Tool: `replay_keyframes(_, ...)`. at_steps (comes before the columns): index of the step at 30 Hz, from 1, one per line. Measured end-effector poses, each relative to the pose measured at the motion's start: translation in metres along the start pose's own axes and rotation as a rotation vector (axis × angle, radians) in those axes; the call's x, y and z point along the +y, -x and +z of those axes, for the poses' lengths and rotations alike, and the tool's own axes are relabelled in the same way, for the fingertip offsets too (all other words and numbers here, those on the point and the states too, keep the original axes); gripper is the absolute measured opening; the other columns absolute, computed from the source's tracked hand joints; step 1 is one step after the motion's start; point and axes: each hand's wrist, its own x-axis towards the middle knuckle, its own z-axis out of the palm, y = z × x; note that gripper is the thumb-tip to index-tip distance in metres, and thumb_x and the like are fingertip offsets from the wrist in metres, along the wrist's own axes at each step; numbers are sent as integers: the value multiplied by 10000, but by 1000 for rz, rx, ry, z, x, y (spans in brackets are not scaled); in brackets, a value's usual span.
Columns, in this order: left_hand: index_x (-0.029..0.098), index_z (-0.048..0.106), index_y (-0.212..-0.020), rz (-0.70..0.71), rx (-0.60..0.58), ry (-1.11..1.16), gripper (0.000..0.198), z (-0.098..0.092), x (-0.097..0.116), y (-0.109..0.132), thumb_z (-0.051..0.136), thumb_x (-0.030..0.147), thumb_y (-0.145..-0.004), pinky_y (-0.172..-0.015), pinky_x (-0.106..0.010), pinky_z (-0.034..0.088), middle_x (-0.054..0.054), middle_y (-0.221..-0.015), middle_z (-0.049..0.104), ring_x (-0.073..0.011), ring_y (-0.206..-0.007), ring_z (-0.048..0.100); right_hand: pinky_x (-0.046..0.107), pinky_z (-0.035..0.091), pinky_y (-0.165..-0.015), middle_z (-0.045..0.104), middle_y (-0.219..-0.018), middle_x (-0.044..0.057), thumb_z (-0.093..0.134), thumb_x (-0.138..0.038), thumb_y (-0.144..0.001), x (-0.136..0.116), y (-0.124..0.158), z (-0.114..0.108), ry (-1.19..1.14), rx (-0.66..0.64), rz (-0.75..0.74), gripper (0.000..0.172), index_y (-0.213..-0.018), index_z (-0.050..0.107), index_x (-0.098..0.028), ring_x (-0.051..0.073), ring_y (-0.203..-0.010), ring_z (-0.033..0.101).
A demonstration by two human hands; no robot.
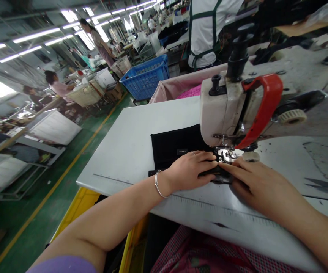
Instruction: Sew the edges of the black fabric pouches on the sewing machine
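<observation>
A piece of black fabric (pixel 175 146) with a small label lies on the white sewing table (pixel 130 144) and runs under the head of a cream sewing machine (pixel 226 106) with a red guard. My left hand (pixel 191 168) lies flat on the fabric, fingers stretched toward the presser foot (pixel 226 154). It wears a ring, and a silver bangle sits on the wrist. My right hand (pixel 252 182) rests flat beside it, fingers pointing at the presser foot and pressing the fabric's edge.
Scissors (pixel 326 186) lie on the table at the right. A blue crate (pixel 146 77) stands beyond the table, and a yellow bin (pixel 81 203) sits below its front left edge. A person in a white top stands behind the machine. Other workers sit at the far left.
</observation>
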Motion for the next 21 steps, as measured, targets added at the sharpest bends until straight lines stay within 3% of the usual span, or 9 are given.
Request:
replay_keyframes(6, 155, 721, -1162, 72, -14, 74, 237, -15, -20, 5, 618, 297, -1002, -1030, -435, 557, -118, -1221, 726, -232, -1141, 663, 439, 493, -870, 671, -1036, 135, 526, -245, -968, 9, -1, -11, 50, 197, 33, 241, -1125, 671, -133, 287, -951, 593)
replay_keyframes(9, 165, 742, -1100, -6, 37, 152, 165, -15, -16, 8, 643, 230, -984, -965, -390, 573, -85, -1151, 759, -198, -1046, 687, 438, 465, -838, 670, -866, 97, 520, -325, -996, 13, -2, -15, 123, 145, 80, 221, -922, 667, -178, 274, -856, 575)
replay_keyframes(12, 159, 753, -1032, -90, 115, 190, 113, -7, 0, 8, 667, 185, -963, -965, -366, 570, -63, -1106, 781, -179, -1023, 705, 425, 436, -750, 604, -676, 59, 540, -403, -1002, 11, -4, -15, 181, 110, 116, 353, -700, 591, -227, 260, -749, 560)
replay_keyframes(14, 149, 752, -1016, -134, 159, 190, 110, -1, 12, 7, 655, 167, -966, -968, -350, 571, -59, -1089, 787, -171, -1016, 713, 418, 455, -756, 639, -719, 61, 576, -390, -990, 7, -4, -14, 141, 158, 89, 300, -749, 625, -218, 254, -767, 585)
replay_keyframes(16, 150, 745, -1024, -163, 178, 184, 126, 4, 21, 6, 630, 147, -972, -971, -338, 572, -52, -1095, 786, -164, -1020, 717, 408, 497, -843, 717, -921, 78, 586, -311, -991, 3, -2, -10, 22, 200, -13, 155, -966, 682, -192, 250, -896, 639)
replay_keyframes(18, 152, 739, -1034, -175, 180, 171, 139, 8, 26, 6, 616, 133, -971, -976, -330, 571, -48, -1100, 785, -164, -1031, 721, 398, 506, -942, 732, -1117, 83, 575, -227, -994, 1, 0, -4, -81, 198, -99, 183, -1151, 660, -185, 240, -1039, 658)
replay_keyframes(21, 160, 739, -997, -171, 176, 145, 103, 11, 25, 4, 640, 165, -969, -987, -323, 563, -37, -1078, 789, -161, -1027, 727, 392, 513, -976, 729, -1188, 77, 583, -189, -987, 2, 4, 5, -111, 178, -127, 200, -1176, 649, -192, 230, -1089, 669)
